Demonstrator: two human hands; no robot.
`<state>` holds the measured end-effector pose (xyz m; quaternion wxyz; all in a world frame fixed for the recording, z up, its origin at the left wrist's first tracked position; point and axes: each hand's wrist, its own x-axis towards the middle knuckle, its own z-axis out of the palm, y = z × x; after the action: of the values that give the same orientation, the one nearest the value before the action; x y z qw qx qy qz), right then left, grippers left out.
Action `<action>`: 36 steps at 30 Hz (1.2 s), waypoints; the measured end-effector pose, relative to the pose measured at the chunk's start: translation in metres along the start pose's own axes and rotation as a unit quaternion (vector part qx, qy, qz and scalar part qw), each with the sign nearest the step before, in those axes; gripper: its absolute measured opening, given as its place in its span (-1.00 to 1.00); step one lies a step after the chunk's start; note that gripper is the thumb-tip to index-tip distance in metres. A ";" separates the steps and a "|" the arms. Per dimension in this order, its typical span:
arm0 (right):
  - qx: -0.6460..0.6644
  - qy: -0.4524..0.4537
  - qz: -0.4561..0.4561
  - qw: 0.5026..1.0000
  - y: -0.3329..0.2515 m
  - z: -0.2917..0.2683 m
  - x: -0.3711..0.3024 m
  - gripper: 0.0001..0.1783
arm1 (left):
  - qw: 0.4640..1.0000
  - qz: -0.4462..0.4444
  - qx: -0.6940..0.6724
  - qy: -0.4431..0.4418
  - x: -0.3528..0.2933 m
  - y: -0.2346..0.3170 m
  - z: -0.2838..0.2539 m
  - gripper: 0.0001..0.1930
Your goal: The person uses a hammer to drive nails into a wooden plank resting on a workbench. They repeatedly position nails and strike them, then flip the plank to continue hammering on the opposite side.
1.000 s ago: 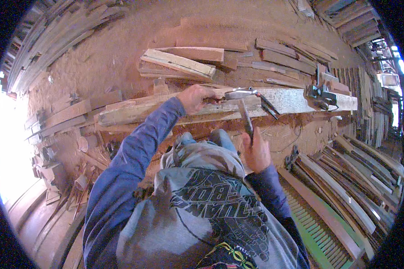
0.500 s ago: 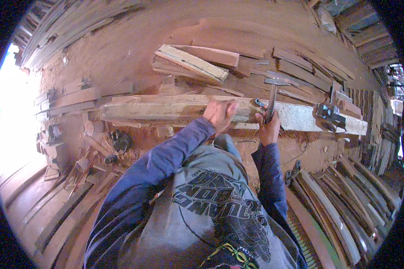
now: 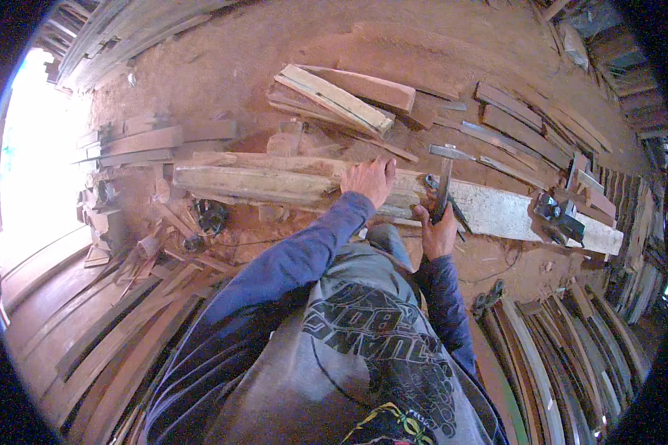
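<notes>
While the long beam [image 3: 256, 182] runs from side to side in front of the grey shirt [image 3: 274, 378], yellowish brown along its left part and whitish toward its right end, both hands are at its middle stretch; whether it is one piece or two I cannot tell. The left hand [image 3: 367, 182] lies back upward on the beam's top, its fingers bent and drawn together; their undersides are hidden, so I cannot tell whether it pinches anything. Farther right along the beam, the right hand [image 3: 438, 231] is wrapped around the handle of a hammer [image 3: 444, 185], gripping it by the beam's near edge, with the metal head showing past the beam's far edge. Just beside that handle, partly covered by it, dark-handled pliers [image 3: 460, 215] show against the beam's whitish part.

Near the beam's right end, a black power tool [image 3: 560, 219] rests on top of it. Beyond the beam's middle, thick timber pieces [image 3: 341, 100] lie overlapping on the reddish ground [image 3: 223, 81], and thinner boards [image 3: 527, 133] lie beyond its right half. Past the beam's left end, short boards [image 3: 145, 141] are stacked together. On the near side of the beam's left part sits a dark round object [image 3: 211, 215], too blurred to identify, while long slats [image 3: 564, 363] lie side by side on the near side of its right part.
</notes>
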<state>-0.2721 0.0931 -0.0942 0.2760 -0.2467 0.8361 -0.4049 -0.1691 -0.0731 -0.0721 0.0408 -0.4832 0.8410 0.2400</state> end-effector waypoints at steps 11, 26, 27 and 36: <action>-0.021 0.060 -0.002 0.998 0.075 -0.056 0.018 -0.60 | 0.998 0.009 -0.044 0.053 -0.031 -0.115 -0.065 -0.67; -0.376 0.085 -0.089 0.919 0.220 -0.149 0.049 -0.47 | 0.986 0.123 0.018 0.113 -0.077 -0.125 -0.021 -0.88; -0.376 0.086 -0.090 0.918 0.223 -0.149 0.049 -0.48 | 0.986 0.125 0.047 0.097 -0.077 -0.125 -0.021 -0.87; -0.385 0.106 -0.163 0.902 0.184 -0.110 0.034 -0.51 | 0.987 0.083 0.128 -0.043 -0.070 -0.119 -0.029 -0.72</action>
<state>-0.4040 0.2326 -0.1956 -0.0010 -0.4223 0.8992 -0.1145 -0.0278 -0.0800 -0.0690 0.1189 -0.3919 0.8993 0.1535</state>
